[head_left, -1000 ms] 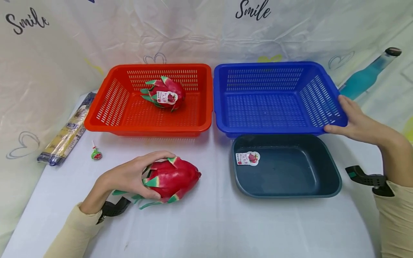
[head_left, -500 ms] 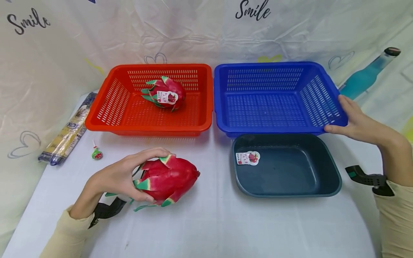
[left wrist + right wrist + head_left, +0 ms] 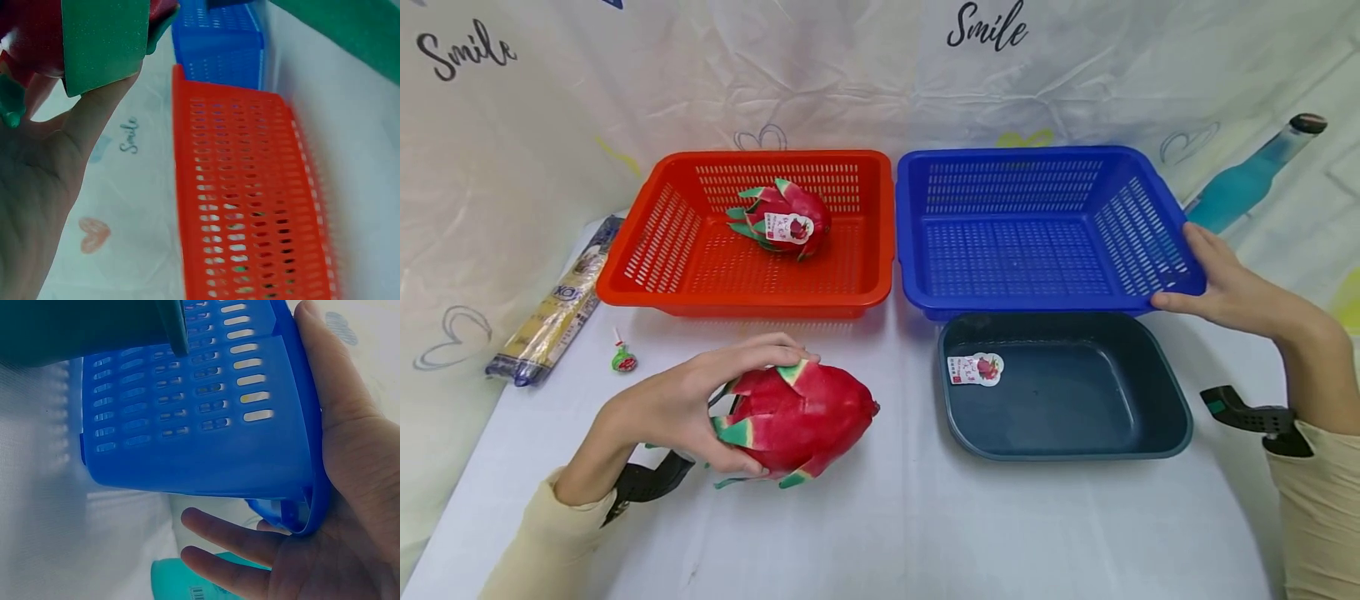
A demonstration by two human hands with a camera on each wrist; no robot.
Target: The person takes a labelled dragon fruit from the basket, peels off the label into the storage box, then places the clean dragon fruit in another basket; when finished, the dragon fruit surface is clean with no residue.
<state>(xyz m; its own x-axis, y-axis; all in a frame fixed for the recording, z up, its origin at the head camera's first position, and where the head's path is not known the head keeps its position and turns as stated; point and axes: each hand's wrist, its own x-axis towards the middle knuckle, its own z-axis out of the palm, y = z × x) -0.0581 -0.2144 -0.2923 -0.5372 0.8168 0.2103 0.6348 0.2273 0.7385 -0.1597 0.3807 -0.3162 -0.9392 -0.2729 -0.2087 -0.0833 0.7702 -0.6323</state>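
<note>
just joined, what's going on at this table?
A person's left hand grips a large dragon fruit in front of the red basket, which holds a second dragon fruit. The right hand holds the blue basket by its near right corner. A dark bin with a fruit label in it sits in front of the blue basket. Off to the left lie a lollipop and a long packet.
</note>
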